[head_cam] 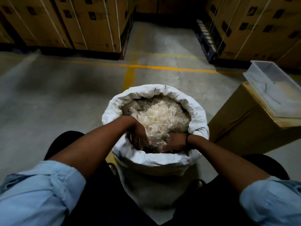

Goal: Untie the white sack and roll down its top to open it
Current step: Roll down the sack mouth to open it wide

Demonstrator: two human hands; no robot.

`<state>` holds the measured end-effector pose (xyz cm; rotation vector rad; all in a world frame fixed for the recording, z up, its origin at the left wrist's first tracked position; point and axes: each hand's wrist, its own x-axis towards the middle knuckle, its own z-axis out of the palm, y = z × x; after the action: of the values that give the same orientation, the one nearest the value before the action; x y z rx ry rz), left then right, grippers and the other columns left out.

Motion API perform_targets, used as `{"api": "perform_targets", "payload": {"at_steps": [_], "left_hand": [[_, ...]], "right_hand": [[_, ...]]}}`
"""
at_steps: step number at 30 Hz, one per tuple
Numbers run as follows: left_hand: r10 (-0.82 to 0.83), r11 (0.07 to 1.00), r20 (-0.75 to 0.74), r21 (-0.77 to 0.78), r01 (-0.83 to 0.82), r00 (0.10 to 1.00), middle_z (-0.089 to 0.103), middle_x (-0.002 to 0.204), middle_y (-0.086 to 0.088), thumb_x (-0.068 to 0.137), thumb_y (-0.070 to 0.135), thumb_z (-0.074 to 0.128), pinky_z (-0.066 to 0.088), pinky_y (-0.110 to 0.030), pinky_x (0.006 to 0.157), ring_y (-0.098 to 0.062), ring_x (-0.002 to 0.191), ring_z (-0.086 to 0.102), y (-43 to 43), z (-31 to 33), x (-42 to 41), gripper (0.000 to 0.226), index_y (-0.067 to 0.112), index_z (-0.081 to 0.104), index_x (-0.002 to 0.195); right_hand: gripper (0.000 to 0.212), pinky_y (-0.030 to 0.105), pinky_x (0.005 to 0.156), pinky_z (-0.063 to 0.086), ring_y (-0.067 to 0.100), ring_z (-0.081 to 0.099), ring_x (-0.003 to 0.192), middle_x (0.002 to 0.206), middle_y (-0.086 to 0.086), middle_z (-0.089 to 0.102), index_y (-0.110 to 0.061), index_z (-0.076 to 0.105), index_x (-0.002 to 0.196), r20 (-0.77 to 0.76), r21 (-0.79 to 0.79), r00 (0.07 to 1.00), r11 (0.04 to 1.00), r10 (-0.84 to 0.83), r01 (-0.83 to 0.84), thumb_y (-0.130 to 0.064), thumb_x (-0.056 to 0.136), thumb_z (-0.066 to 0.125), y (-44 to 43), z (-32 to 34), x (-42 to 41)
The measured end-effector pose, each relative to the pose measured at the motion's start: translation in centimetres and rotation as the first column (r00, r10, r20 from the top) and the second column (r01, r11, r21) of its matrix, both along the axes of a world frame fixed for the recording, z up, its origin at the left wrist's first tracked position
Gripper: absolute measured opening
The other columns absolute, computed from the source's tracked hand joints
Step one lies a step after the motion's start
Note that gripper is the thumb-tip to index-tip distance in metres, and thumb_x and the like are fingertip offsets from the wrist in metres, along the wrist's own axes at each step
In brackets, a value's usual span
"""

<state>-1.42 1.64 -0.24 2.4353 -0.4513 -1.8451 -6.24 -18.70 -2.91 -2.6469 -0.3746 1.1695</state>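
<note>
We look down at the sack (pixel 155 162) standing in the lower middle of the frame, between our dark-trousered knees. Its top is already rolled down into a thick white collar, and the mouth is wide open — full of a pale, clear, shredded-looking filling (pixel 160 116).

Both our hands are sunk into that filling at the near side of the mouth. The left hand (pixel 138 136) reaches in from the lower left, fingers pointing down and loosely curled; the right hand (pixel 174 141) comes in from the right, a dark band at its wrist, lying just inside the collar. The fingertips are buried and blurred, so we cannot tell whether either hand has hold of anything, perhaps only loose filling.

At the right edge a brown box (pixel 241 128) stands near the sack, with a clear plastic tray (pixel 273 88) resting on top of it. Across the upper frame — left and right — stacked cartons (pixel 81 22) sit on pallets, and yellow lines (pixel 146 66) cross the grey floor.
</note>
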Motion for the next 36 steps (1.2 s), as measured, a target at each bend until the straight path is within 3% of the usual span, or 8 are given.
{"api": "perform_targets", "payload": {"at_steps": [3,6,9,12,16,24,29,36], "left_hand": [[0.015,0.999,0.000,-0.049,-0.015,1.000,0.070,0.110,-0.005,0.100,0.027,0.055,0.049,-0.031,0.084,-0.015,0.089,0.063,0.4,-0.9,0.6,0.037,0.004,0.065,0.127],[-0.060,0.993,0.173,-0.092,0.077,0.983,0.067,0.089,0.000,0.098,0.024,0.063,0.048,-0.030,0.073,-0.015,0.073,0.059,-0.1,-1.7,0.6,0.017,0.013,0.069,0.109],[-0.049,0.982,0.335,-0.156,0.107,0.941,0.070,0.098,0.000,0.098,0.037,0.060,0.045,-0.025,0.077,-0.015,0.081,0.061,-0.9,-1.3,0.8,0.034,0.011,0.068,0.119],[-0.057,0.970,0.591,-0.157,0.184,0.805,0.068,0.122,0.001,0.095,0.055,0.055,0.046,-0.031,0.093,-0.019,0.107,0.061,-1.1,-1.4,1.6,0.046,0.023,0.065,0.126],[-0.004,0.969,0.747,-0.160,0.186,0.665,0.050,0.149,-0.004,0.092,0.060,0.053,0.043,-0.043,0.107,-0.026,0.134,0.048,-0.9,-2.5,2.8,0.064,0.027,0.044,0.147],[-0.066,0.983,0.746,-0.065,0.172,0.663,0.000,0.167,-0.013,0.091,0.067,0.048,0.030,-0.050,0.117,-0.038,0.152,0.012,-0.9,-4.7,4.1,0.089,0.029,0.006,0.159],[0.018,0.983,0.795,-0.123,0.132,0.607,-0.006,0.167,-0.013,0.093,0.069,0.043,0.016,-0.052,0.121,-0.038,0.153,-0.002,-1.7,-5.2,5.0,0.088,0.027,0.004,0.160],[0.218,0.963,0.838,-0.268,0.031,0.500,-0.001,0.167,-0.014,0.102,0.054,0.031,0.015,-0.053,0.121,-0.039,0.153,-0.003,-2.3,-6.9,6.8,0.068,0.023,0.010,0.159]], "right_hand": [[0.051,0.028,0.059,0.040,0.012,0.049,0.056,0.059,-0.004,0.053,-0.019,0.052,0.052,0.094,0.005,0.994,0.998,0.064,-0.064,-0.055,0.088,0.058,-0.1,-0.6,-0.7],[0.038,0.025,0.056,0.039,0.009,0.051,0.057,0.065,-0.003,0.061,-0.019,0.062,0.062,0.143,0.018,0.989,0.999,0.027,-0.030,-0.045,0.090,0.060,-0.6,-0.4,-0.1],[0.032,0.026,0.064,0.039,0.014,0.055,0.072,0.089,0.005,0.070,-0.015,0.071,0.088,0.262,-0.028,0.964,0.999,0.033,-0.026,-0.044,0.091,0.059,-0.9,0.3,0.7],[0.035,0.029,0.075,0.046,0.021,0.062,0.090,0.105,0.005,0.070,-0.021,0.069,0.100,0.307,-0.068,0.952,0.998,0.006,0.016,-0.052,0.089,0.055,-1.3,-0.1,1.7],[0.053,0.041,0.093,0.049,0.029,0.057,0.114,0.125,0.007,0.060,-0.024,0.057,0.123,0.404,-0.097,0.915,0.994,-0.007,0.051,-0.057,0.081,0.053,-1.4,-0.6,2.7],[0.068,0.049,0.105,0.040,0.029,0.035,0.137,0.150,0.007,0.036,-0.021,0.037,0.142,0.475,-0.096,0.879,0.992,-0.031,0.087,-0.051,0.084,0.058,-1.7,-2.2,4.8],[0.055,0.044,0.093,0.045,0.033,0.049,0.119,0.130,0.010,0.048,-0.017,0.045,0.130,0.662,-0.002,0.741,0.988,-0.113,0.153,-0.048,0.086,0.057,-0.6,-2.1,6.5],[0.077,0.050,0.119,0.021,0.034,0.005,0.150,0.160,0.018,0.014,-0.011,0.025,0.150,0.767,0.086,0.612,0.976,-0.193,0.199,-0.054,0.090,0.048,0.4,-3.9,9.4]]}}
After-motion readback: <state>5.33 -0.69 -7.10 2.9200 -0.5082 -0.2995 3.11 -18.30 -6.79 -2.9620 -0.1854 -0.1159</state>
